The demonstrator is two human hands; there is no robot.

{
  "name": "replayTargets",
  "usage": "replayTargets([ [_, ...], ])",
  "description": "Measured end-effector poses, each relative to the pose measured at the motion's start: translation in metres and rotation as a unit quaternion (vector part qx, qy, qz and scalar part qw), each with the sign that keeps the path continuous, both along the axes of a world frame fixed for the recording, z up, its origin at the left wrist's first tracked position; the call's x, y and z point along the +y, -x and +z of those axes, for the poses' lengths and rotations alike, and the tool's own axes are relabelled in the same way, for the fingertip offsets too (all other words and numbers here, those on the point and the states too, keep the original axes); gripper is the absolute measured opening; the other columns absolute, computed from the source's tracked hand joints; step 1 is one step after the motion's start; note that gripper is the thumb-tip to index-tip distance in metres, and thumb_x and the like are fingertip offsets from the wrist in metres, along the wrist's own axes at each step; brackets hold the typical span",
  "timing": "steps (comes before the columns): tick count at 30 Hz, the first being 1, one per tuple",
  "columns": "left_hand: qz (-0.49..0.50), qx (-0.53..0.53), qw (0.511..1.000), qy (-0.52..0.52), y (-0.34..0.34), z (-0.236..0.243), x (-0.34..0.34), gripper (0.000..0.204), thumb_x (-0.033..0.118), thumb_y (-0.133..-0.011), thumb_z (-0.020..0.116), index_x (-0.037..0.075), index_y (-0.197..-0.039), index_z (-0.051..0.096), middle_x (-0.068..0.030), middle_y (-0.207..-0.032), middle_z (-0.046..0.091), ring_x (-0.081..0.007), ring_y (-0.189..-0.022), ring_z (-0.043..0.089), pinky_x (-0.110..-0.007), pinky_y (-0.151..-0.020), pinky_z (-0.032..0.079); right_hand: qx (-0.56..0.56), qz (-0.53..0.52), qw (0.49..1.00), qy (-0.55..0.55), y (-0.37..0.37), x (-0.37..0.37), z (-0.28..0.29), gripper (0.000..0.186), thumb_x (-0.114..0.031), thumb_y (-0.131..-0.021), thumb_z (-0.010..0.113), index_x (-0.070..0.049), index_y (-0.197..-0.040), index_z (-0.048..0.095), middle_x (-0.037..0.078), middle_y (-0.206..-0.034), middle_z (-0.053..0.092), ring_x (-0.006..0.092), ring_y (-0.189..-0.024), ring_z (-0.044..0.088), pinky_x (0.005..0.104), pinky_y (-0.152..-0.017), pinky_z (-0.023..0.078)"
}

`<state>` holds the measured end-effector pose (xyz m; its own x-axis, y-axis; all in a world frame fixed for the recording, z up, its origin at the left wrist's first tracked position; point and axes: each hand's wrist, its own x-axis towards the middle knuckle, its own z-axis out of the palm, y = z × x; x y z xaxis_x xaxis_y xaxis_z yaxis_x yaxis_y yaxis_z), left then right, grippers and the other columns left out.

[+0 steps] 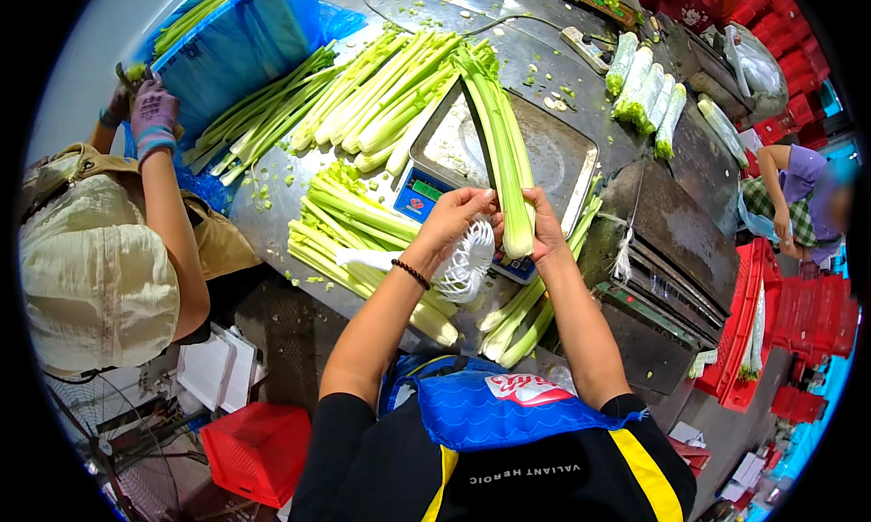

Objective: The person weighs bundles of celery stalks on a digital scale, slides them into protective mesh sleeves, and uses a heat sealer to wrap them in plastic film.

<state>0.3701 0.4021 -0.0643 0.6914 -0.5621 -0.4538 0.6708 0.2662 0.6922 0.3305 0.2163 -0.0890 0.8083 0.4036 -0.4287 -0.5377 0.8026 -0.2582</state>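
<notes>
My right hand [546,229] is wrapped around the root end of a celery bunch [499,141], whose stalks point away over a scale [555,146] with a metal pan. My left hand [454,223], with a beaded bracelet at the wrist, has its fingers closed beside that root end. White plastic netting [468,264] hangs bunched under its fingers, and I cannot make out exactly how they grip it. More celery bunches [381,96] lie in a pile left of the scale. Others [363,218] lie nearer, left of my left forearm, and a few stalks [522,318] lie beneath my hands.
Wrapped celery bunches [640,87] lie at the far right of the metal table [281,191]. A co-worker's gloved hand [154,114] is beside a blue-lined container [240,46] at left. Right of the scale stands a dark metal machine [671,223]. Red crates [259,454] stand below.
</notes>
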Motion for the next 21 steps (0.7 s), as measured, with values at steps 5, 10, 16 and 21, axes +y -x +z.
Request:
replayTargets([
  [5, -0.049, -0.18, 0.955, -0.232, -0.02, 0.007, -0.014, 0.038, 0.038, -0.085, 0.075, 0.003, -0.094, 0.062, -0.0002, -0.08, 0.061, -0.0048, -0.066, 0.051, -0.021, -0.055, 0.04, -0.044, -0.018, 0.986, 0.162, 0.003, 0.005, -0.004, 0.047, -0.029, -0.087, 0.067, 0.001, -0.121, 0.055, 0.013, -0.098, 0.067, 0.0207, -0.076, 0.067, 0.0342, -0.068, 0.059],
  [10, 0.008, -0.281, 0.919, -0.275, -0.023, -0.024, -0.009, 0.027, 0.024, -0.084, 0.073, 0.001, -0.092, 0.061, 0.0004, -0.077, 0.06, -0.0045, -0.064, 0.05, -0.021, -0.056, 0.039, -0.123, -0.033, 0.929, 0.348, 0.005, 0.02, 0.007, 0.048, -0.028, -0.088, 0.069, -0.001, -0.124, 0.053, 0.005, -0.103, 0.063, 0.0119, -0.088, 0.061, 0.0266, -0.073, 0.052],
  [16, 0.059, -0.334, 0.895, -0.289, -0.012, -0.008, -0.005, 0.021, 0.019, -0.086, 0.07, 0.0, -0.094, 0.062, 0.001, -0.077, 0.06, -0.004, -0.064, 0.05, -0.02, -0.058, 0.041, -0.155, -0.103, 0.911, 0.368, 0.012, 0.032, 0.01, 0.05, -0.026, -0.089, 0.068, -0.001, -0.129, 0.049, 0.007, -0.113, 0.061, 0.0119, -0.095, 0.059, 0.0281, -0.084, 0.049],
  [21, 0.113, -0.396, 0.879, -0.24, -0.005, 0.018, -0.017, 0.023, 0.02, -0.088, 0.068, -0.001, -0.094, 0.062, -0.0037, -0.08, 0.065, -0.0117, -0.07, 0.057, -0.03, -0.063, 0.047, -0.156, -0.123, 0.939, 0.282, 0.011, 0.033, 0.022, 0.049, -0.024, -0.09, 0.066, 0.0, -0.129, 0.047, 0.009, -0.114, 0.06, 0.0158, -0.098, 0.061, 0.0305, -0.086, 0.052],
])
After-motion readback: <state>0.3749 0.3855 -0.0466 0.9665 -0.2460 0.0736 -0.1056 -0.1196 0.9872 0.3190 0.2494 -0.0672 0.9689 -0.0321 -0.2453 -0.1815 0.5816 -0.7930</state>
